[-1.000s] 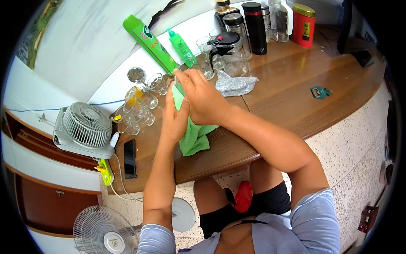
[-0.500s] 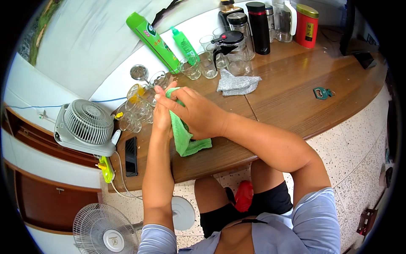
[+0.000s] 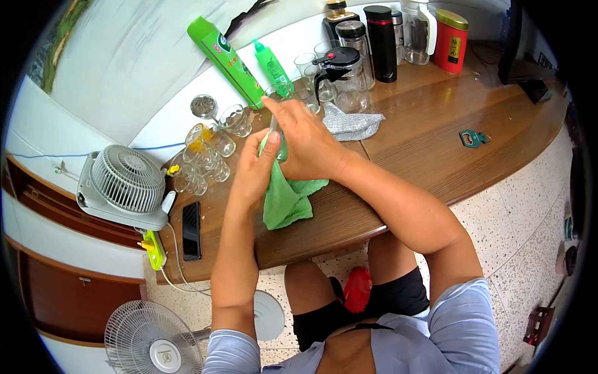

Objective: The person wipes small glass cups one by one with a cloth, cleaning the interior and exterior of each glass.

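Head view, the only one. Left hand (image 3: pixel 252 165): thumb and fingers clamped on a green cloth (image 3: pixel 288 204), bunched between both palms above the near side of the table (image 3: pixel 423 140), loose end downward. Right hand (image 3: pixel 305 134): fingers together, apparently clamped on a clear glass (image 3: pixel 273 123), mostly hidden. Just beyond: silver cloth (image 3: pixel 353 123) and black-lidded jug (image 3: pixel 351 95). To the left: drinking glasses (image 3: pixel 235 121), upright. Progress, by judgement: handling of one glass underway, apparently unfinished; share of standing glasses done or left, impossible to tell.
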A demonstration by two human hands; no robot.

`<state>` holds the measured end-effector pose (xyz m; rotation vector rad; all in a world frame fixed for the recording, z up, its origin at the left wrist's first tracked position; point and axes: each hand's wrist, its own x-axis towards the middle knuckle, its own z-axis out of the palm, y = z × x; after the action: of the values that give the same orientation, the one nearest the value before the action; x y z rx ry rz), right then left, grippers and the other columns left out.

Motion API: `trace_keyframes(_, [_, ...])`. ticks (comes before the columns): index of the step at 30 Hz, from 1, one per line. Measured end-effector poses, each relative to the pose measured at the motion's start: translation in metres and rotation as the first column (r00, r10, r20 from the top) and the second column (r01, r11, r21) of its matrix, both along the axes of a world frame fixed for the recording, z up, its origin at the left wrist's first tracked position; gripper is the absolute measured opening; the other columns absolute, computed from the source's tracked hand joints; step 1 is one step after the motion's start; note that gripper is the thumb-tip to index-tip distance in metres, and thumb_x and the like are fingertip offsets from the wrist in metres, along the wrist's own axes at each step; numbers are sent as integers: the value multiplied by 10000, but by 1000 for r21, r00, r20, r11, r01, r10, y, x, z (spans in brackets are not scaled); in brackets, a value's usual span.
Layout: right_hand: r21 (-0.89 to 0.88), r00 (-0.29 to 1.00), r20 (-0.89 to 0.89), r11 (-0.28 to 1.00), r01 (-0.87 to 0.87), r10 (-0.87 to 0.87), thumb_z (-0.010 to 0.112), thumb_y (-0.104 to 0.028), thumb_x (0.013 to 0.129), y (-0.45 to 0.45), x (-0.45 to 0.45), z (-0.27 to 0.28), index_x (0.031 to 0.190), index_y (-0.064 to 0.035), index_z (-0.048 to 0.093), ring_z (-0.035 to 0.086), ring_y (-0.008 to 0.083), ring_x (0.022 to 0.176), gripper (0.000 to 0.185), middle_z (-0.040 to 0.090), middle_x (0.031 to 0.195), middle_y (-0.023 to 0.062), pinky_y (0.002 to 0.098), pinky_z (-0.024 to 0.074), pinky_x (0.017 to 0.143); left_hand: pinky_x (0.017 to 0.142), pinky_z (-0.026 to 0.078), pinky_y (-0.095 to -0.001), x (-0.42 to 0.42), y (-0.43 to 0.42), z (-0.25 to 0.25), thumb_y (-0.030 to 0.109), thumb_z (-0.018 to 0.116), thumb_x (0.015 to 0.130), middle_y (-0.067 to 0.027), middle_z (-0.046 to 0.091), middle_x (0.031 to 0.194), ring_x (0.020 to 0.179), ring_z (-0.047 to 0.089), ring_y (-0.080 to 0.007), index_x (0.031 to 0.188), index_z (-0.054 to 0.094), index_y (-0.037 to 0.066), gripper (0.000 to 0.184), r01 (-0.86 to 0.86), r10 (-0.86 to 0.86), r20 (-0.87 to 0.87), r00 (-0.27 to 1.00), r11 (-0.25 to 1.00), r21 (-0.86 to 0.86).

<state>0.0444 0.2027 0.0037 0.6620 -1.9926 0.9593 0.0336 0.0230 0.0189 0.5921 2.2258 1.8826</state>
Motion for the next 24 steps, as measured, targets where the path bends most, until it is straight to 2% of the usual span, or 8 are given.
trace_keyframes(4, [20,997,75,999,28,-29,753,-59,752,3,-2,-2,1600,22,426,568,460,1180,912,565,1240,252,514,486,1050,1188,417,-379,7,0,14,517,600,1119,-150,580,1530,1394,543,-214,1630,408,-7,757,197,-192,65,979,976,-90])
trace_keyframes(7, [71,996,85,997,-4,-2,771,-9,692,3,1,-2,1625,-5,393,551,470,1230,1007,554,1300,245,516,472,1083,1230,372,-401,11,6,9,513,585,1126,-148,590,1525,1433,517,-230,1635,404,-9,751,131,-124,179,976,991,-25])
trace_keyframes(9, [148,998,44,988,-43,37,804,-21,680,3,4,1,1637,-10,382,537,466,1267,1047,543,1339,239,511,466,1102,1195,435,-408,6,7,3,525,567,1129,-152,606,1502,1390,568,-236,1615,430,-4,731,112,-113,148,983,994,12])
trace_keyframes(12, [70,994,-40,993,-95,98,859,-94,694,3,3,8,1620,15,395,528,486,1287,1041,514,1383,284,533,459,1119,1099,545,-413,9,6,13,557,532,1131,-159,630,1462,1294,652,-241,1574,470,-6,719,65,-98,260,960,989,136])
trace_keyframes(16, [-112,991,21,986,-126,129,868,-55,690,-3,4,10,1672,6,264,518,466,1336,1154,500,1424,274,484,445,1171,935,649,-401,11,6,17,612,459,1134,-147,700,1343,1099,756,-232,1477,563,-17,724,-11,-106,329,938,943,334])
trace_keyframes(18, [-196,970,126,963,-182,209,868,-57,693,-4,9,13,1661,17,256,529,459,1326,1148,499,1416,282,478,453,1166,941,646,-400,12,6,15,626,432,1135,-155,701,1339,1116,751,-232,1469,567,-18,738,-16,-97,301,949,936,351])
trace_keyframes(21, [-86,980,161,991,-103,116,848,-37,688,-6,7,7,1627,23,305,543,458,1311,1086,504,1404,276,478,472,1145,959,640,-402,8,5,12,647,397,1134,-169,697,1351,1150,741,-240,1485,559,-20,771,-44,-25,232,972,957,287])
trace_keyframes(24, [33,974,151,984,-177,170,808,1,683,-7,14,7,1602,20,345,527,469,1309,1030,506,1398,259,482,468,1136,1017,614,-415,1,2,5,672,351,1132,-164,698,1364,1219,711,-238,1520,544,-22,818,-118,73,196,978,967,227])
